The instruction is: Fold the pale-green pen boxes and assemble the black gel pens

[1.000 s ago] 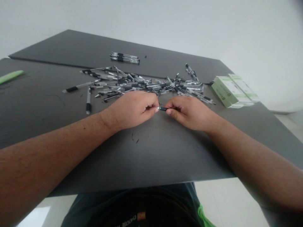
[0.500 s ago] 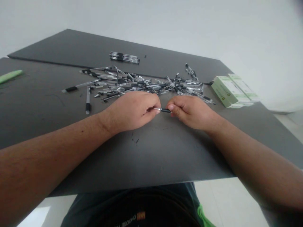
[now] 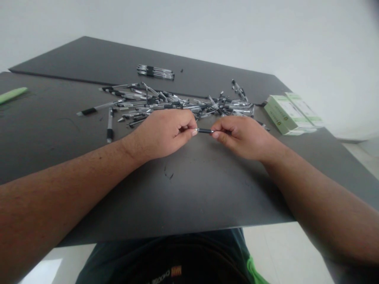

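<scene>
Between my two hands a pen is held level, its black grip section showing in the gap. My left hand pinches it at the left end with thumb and forefinger; the rest of that end is hidden inside the hand. At the other end, my right hand has thumb and fingertips closed on the pen. Just beyond the hands lies a loose pile of clear pens with black grips, partly covered by my hands.
On the dark table, a neat bundle of pens lies past the pile. Green and white boxes stand at the right. A light green object is at the left edge. One pen lies apart near my left forearm.
Both hands have risen slightly, away from me. More of the pen's black grip shows between them, and the bare metal part at my left fingertips is less visible.
</scene>
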The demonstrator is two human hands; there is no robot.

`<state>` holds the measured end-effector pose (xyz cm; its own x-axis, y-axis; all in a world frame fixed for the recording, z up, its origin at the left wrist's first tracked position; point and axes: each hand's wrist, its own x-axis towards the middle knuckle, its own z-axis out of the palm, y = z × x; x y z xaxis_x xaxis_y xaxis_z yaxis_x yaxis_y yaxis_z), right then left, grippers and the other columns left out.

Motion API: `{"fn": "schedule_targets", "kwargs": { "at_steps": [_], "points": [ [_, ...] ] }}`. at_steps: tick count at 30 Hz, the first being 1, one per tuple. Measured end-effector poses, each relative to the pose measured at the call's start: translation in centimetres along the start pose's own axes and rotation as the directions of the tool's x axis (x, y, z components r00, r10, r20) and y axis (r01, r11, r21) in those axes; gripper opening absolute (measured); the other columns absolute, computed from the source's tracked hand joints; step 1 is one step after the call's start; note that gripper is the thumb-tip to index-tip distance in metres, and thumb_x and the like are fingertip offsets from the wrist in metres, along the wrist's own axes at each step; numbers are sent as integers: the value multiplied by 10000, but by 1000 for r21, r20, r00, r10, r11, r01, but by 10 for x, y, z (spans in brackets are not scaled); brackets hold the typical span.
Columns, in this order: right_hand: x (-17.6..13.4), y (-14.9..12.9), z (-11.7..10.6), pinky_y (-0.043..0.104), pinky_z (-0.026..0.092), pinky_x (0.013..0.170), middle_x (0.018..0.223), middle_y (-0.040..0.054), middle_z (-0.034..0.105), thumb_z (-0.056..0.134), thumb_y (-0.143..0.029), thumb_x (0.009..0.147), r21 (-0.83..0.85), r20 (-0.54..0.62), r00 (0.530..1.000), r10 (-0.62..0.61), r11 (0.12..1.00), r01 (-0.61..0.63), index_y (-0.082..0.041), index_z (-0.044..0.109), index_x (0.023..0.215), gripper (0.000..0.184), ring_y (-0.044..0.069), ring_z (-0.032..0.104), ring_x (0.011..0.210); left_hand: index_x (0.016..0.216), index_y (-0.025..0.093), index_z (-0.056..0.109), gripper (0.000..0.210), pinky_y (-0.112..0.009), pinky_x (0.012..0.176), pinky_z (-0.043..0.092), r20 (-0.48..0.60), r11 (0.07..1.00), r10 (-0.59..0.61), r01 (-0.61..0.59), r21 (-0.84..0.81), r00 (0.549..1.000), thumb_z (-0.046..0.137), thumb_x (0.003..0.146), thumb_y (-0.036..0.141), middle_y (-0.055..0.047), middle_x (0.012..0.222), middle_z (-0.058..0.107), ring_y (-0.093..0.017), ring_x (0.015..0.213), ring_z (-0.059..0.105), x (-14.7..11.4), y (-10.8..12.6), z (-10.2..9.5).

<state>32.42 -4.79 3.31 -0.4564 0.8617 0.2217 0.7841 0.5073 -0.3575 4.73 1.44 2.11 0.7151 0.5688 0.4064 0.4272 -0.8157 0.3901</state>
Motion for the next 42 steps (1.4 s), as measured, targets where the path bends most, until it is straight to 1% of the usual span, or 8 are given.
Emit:
{"fn": "schedule_targets", "kwargs": {
  "at_steps": [6, 10, 14, 23, 28, 32, 38, 42],
  "points": [
    [-2, -2, 1, 318, 427, 709, 866, 28, 793, 655, -386, 1076, 21, 20, 996, 89, 996, -89, -221, 805, 1052, 224, 200, 673, 757, 1009, 230, 773, 200, -353, 827, 512, 12, 999, 12, -13, 36, 1000, 600, 1032, 329, -38, 889, 781, -236, 862, 741, -1, 1, 0],
    [-1, -7, 10, 330, 488, 792, 999, 53, 832, 703, -318, 1019, -18, -63, 998, 5, 1000, -6, -218, 790, 1158, 193, 235, 730, 870, 992, 216, 760, 194, -348, 772, 481, 28, 1000, 17, -17, 18, 999, 606, 1022, 331, -30, 862, 771, -222, 793, 715, -3, -2, 5],
    [1, -13, 15, 333, 507, 822, 1012, 63, 828, 692, -321, 1041, -36, -44, 995, -85, 996, 84, -218, 782, 1132, 165, 244, 731, 898, 1001, 205, 757, 189, -344, 755, 464, 57, 998, 67, -67, 3, 996, 605, 1023, 314, -31, 873, 774, -218, 793, 717, -4, -2, 9],
    [1, -17, 15, 311, 480, 796, 962, 41, 812, 637, -294, 1078, 38, -28, 995, -94, 995, 95, -230, 773, 1089, 150, 218, 714, 866, 1009, 216, 738, 216, -378, 844, 497, 84, 982, 156, -164, 96, 984, 562, 1069, 327, -56, 928, 799, -258, 897, 744, -3, 0, 6],
    [0, -14, 13, 303, 460, 734, 880, 16, 792, 688, -362, 1051, 65, -23, 1000, -12, 998, 14, -229, 767, 1086, 159, 197, 695, 778, 990, 213, 743, 192, -363, 788, 485, 45, 994, 99, -101, 47, 994, 589, 1033, 320, -38, 871, 779, -235, 824, 729, -4, 1, 5],
    [0, -4, 8, 328, 451, 753, 925, 47, 807, 688, -343, 1030, -42, -59, 998, -10, 999, 8, -227, 771, 1074, 149, 229, 704, 827, 982, 217, 745, 178, -342, 761, 495, -36, 999, -20, 19, -29, 999, 611, 1012, 330, -20, 837, 766, -208, 766, 718, -2, 0, 4],
    [1, 0, 6, 336, 443, 756, 920, 55, 792, 634, -341, 1060, -81, -33, 999, -22, 997, 19, -232, 773, 1059, 177, 232, 677, 812, 989, 232, 764, 185, -346, 823, 538, -45, 1000, -15, 15, 7, 999, 619, 1018, 343, -29, 883, 786, -224, 852, 757, 0, -1, 0],
    [1, 0, 8, 347, 447, 763, 922, 58, 783, 631, -335, 1052, -85, -104, 995, 9, 996, -18, -234, 759, 1036, 164, 241, 662, 811, 1064, 221, 769, 195, -348, 843, 572, -122, 996, -80, 75, -44, 989, 644, 1017, 363, -20, 887, 787, -212, 822, 749, -1, -6, 0]
  ]
}}
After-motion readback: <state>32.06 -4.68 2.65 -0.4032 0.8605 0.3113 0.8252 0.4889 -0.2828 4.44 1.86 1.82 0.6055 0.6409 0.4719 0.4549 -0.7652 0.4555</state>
